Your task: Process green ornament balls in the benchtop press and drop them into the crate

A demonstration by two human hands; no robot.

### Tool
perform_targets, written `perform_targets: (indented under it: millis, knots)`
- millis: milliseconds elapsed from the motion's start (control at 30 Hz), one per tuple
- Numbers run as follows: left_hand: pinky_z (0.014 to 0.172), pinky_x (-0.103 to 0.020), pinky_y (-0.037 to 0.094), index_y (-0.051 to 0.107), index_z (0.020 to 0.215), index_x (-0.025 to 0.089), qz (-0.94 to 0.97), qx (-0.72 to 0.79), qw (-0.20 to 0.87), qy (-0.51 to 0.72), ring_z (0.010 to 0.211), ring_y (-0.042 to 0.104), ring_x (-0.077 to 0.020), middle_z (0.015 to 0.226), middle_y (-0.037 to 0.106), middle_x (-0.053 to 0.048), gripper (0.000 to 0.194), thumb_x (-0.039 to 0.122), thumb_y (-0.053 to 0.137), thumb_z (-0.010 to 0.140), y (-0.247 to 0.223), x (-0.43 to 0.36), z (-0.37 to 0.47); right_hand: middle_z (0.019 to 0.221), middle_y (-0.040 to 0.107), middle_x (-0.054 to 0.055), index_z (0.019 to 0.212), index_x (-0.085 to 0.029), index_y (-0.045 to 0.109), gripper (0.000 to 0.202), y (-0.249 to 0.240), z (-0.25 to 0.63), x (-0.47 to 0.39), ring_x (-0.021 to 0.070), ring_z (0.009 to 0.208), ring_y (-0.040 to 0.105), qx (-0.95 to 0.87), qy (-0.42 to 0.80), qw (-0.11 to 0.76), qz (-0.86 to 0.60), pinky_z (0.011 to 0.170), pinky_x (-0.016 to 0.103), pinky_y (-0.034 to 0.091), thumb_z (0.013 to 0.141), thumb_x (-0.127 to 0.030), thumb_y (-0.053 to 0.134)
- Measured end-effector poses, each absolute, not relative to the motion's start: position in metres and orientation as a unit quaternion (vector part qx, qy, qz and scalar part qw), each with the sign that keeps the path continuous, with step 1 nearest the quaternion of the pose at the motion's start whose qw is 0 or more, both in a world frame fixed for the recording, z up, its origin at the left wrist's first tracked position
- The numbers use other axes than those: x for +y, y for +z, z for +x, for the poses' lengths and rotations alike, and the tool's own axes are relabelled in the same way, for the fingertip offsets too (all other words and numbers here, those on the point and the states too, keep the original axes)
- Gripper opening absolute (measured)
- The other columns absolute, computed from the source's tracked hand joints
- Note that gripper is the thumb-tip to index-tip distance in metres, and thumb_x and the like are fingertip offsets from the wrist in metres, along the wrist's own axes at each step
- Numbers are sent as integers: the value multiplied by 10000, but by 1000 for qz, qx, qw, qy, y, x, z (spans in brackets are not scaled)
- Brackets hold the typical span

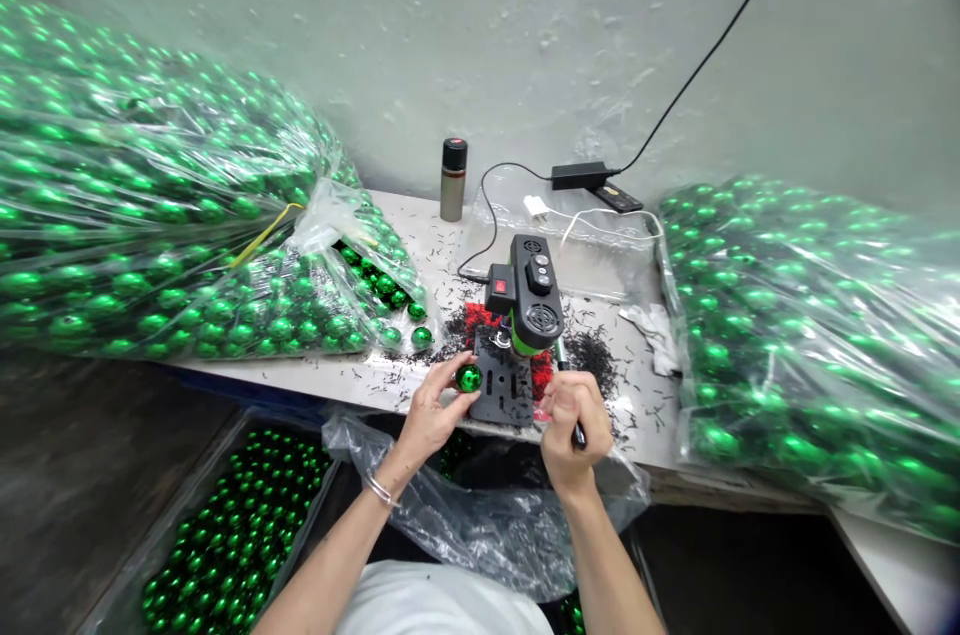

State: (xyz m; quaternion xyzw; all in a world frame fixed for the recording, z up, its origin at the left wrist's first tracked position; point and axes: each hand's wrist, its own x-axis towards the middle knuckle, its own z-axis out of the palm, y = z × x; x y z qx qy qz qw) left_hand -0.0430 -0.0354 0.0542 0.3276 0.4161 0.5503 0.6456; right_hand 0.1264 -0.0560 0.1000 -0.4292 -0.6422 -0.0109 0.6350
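My left hand (437,407) pinches a shiny green bauble (469,378) between thumb and fingers, at the left edge of a black slotted base plate (499,385). Over that plate stands a small black machine (536,290) with round vents, buttons and a green band at its lower end. My right hand (576,425) is closed round a tool with a black handle (579,435); a thin shaft rises from the fist beside the machine. What the tool's far end is, I cannot make out. Loose green baubles (421,338) lie at the mouth of the bag on the left.
Large clear bags of green baubles flank the table, one left (150,215), one right (795,315). Small black pieces (592,360) and red ones surround the machine. Behind it stand a bottle (453,180) and a power adapter (581,176). A bauble-filled crate (240,525) sits below left.
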Motion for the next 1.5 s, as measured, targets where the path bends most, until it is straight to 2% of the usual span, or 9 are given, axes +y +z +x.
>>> perform_targets:
  millis: [200,400,500,667,833,1000,1267,1400,1500]
  knots:
    - [1007,-254,446,725,1094,276,389,429,608,543,1248,510,-213,1181,688,-48,511,3,770,664,54,-37,-43,678,520,-9,656,-200,477,288,99,127,-56,122,649,519,-641,-9,638,-428,585,274,413,900,-54,430]
    - [940,-329,496,661,1222,266,512,467,496,523,1048,621,-206,1191,693,-48,556,166,792,691,39,-31,-43,695,522,-7,660,-196,474,284,96,128,-55,115,656,520,-641,-4,638,-426,585,265,417,893,-37,437]
    - [788,-273,541,673,1198,224,437,477,567,511,862,666,-168,1067,727,-42,519,251,809,697,36,-26,-38,692,519,-9,662,-196,473,284,96,127,-55,114,651,516,-640,-7,638,-428,586,263,418,897,-42,434]
    - [676,-203,552,717,917,136,175,406,741,505,763,697,-135,897,751,-75,220,285,778,767,37,-16,-30,698,518,-9,666,-199,470,280,99,126,-56,112,649,515,-642,-8,635,-430,571,253,415,901,-51,432]
    - [594,-162,527,700,851,131,133,393,760,500,705,684,-108,880,751,-79,182,274,782,777,39,-13,-25,699,518,-6,661,-203,460,282,100,126,-57,117,649,521,-642,-8,633,-433,569,255,417,902,-61,429]
    - [555,-168,479,697,1004,160,271,478,685,479,685,655,-102,843,723,-25,294,269,790,748,38,-9,-18,694,510,-7,662,-203,453,281,100,125,-57,115,642,519,-640,-5,635,-432,566,254,416,905,-65,425]
    - [629,-278,473,690,1166,158,594,568,445,355,626,609,-172,654,665,8,397,334,689,810,30,-1,-8,694,525,-7,684,-201,489,266,99,125,-57,118,642,525,-643,-9,633,-431,578,261,427,900,-58,426]
    - [778,-332,517,662,1208,167,700,534,348,322,817,683,-224,948,750,-75,385,320,653,854,33,-3,-9,671,518,-8,681,-205,486,268,98,125,-57,128,652,533,-642,-12,638,-426,577,266,436,897,-59,427]
    - [879,-361,510,642,1220,183,758,494,282,319,987,678,-250,1148,719,-104,355,305,630,886,31,-5,-8,674,517,-9,684,-205,481,267,98,125,-56,124,648,528,-642,-14,638,-425,578,264,433,895,-52,425]
